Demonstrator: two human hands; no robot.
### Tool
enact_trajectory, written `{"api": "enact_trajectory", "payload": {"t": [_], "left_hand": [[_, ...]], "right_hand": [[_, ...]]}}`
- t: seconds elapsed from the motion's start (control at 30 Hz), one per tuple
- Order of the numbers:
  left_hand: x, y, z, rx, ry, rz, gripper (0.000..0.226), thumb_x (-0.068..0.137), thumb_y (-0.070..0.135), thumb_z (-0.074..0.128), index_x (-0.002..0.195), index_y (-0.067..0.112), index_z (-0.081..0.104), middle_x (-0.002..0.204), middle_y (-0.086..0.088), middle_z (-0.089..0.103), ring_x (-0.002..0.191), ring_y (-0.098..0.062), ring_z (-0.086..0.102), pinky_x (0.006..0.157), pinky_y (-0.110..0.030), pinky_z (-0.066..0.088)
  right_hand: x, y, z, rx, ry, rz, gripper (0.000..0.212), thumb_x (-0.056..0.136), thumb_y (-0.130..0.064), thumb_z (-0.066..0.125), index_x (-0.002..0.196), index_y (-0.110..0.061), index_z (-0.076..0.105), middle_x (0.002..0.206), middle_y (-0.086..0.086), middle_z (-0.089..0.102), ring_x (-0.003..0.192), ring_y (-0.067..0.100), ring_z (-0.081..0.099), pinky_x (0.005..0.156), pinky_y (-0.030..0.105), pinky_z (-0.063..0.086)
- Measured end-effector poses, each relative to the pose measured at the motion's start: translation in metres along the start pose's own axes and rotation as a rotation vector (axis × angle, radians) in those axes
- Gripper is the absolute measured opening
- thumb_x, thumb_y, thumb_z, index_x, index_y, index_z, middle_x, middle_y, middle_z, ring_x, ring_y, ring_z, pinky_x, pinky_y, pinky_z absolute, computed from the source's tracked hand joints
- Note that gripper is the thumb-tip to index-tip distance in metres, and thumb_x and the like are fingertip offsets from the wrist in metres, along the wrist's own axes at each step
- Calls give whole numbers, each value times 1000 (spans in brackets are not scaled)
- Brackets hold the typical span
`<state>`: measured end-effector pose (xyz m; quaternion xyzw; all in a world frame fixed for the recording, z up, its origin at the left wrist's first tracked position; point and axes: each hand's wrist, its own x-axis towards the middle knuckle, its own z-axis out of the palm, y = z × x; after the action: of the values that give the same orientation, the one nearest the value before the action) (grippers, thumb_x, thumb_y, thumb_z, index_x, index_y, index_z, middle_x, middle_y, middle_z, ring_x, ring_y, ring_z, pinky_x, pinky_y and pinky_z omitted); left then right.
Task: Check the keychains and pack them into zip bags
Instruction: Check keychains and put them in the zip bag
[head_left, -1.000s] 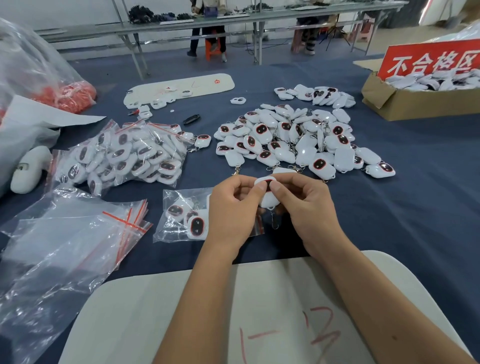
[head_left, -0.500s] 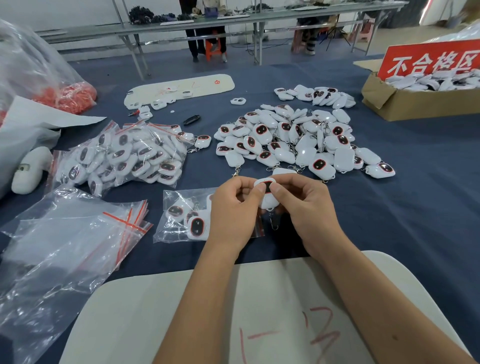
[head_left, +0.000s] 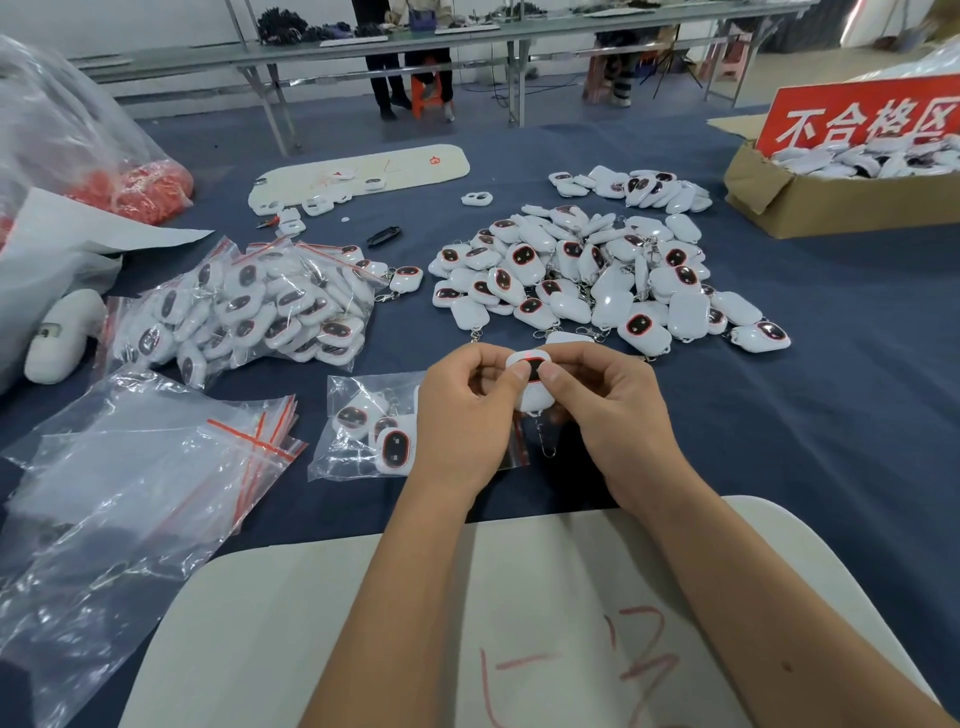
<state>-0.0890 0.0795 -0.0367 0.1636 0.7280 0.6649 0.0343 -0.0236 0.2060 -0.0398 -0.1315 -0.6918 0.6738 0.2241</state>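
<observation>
Keychain (head_left: 532, 382) check under way
Left hand (head_left: 462, 415) and right hand (head_left: 608, 415) pinched it above the part-filled zip bag (head_left: 358, 421); one full bag (head_left: 249, 306) lay packed, a large loose pile (head_left: 587, 275) remained.

White characters "不合格区" are read on a red sign (head_left: 862, 122) standing at the cardboard box (head_left: 810, 200), far right on the tabletop. Red hand-drawn marks resembling "1-13" are seen on the pale board (head_left: 519, 613) at the near edge, partly covered by the forearms; the exact reading cannot be confirmed. A small red mark and faint red scribbles are noted on the long white board (head_left: 363, 174) farther back; too small to be read. No other legible text is found.
</observation>
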Motion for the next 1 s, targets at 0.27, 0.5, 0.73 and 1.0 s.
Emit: {"api": "enact_trajectory", "payload": {"t": [0.27, 0.5, 0.73, 1.0], "left_hand": [[-1, -2, 0, -3, -61, -15, 4, 96, 17, 73, 96, 13, 75, 79, 2, 72, 72, -6, 65, 61, -16, 52], [-1, 0, 0, 16, -64, -2, 6, 95, 17, 73, 97, 11, 75, 79, -2, 71, 70, -7, 62, 58, -15, 49], [-1, 0, -1, 19, -67, 6, 4, 95, 16, 74, 95, 13, 76, 79, 1, 73, 73, -8, 66, 62, -18, 52], [-1, 3, 1, 11, 63, 58, 2, 94, 15, 74, 95, 13, 75, 84, 0, 74, 75, -7, 64, 71, -19, 52]], "right_hand": [[3, 4, -1, -81, 37, 7, 15, 99, -12, 68, 97, -23, 79, 85, -4, 78, 68, 5, 65, 64, 18, 53], [5, 4, 1, -101, 9, 0, 16, 100, -10, 64, 98, -21, 76, 87, -4, 77, 74, 3, 67, 66, 21, 56], [4, 3, 1, -125, 17, -16, 17, 101, -10, 64, 97, -23, 75, 86, -6, 76, 73, 3, 66, 68, 24, 57], [2, 3, 4, -91, -99, -32, 22, 98, -3, 68, 114, -18, 72, 96, -5, 79, 84, 6, 73, 75, 20, 56]]}}
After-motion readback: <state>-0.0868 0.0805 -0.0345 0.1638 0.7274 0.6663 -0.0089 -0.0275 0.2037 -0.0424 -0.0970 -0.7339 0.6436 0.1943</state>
